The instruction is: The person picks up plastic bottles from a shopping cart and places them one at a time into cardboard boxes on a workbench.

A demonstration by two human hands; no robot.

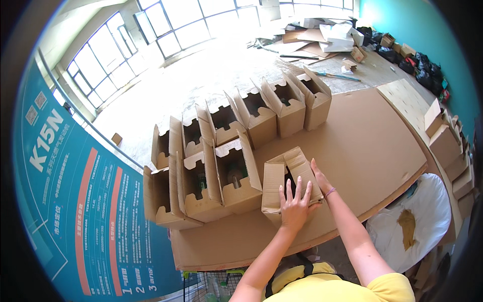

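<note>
Seen from above, centre of frame: a small cardboard box [288,181] on a large cardboard sheet [362,146] covering a table. Left hand [294,204] laid flat on the box's near flaps, fingers spread, pressing down rather than gripping. Right hand [319,177] along the box's right side, fingers straight against the flap, likewise holding nothing closed. Forearms entering from the lower edge, converging on the box. Judged step: folding the top flaps shut; next move likely needs the remaining flaps tucked while kept flat. To the left and upper centre, rows of open boxes [221,166]. Upper right, scattered cardboard scraps [322,38].
</note>
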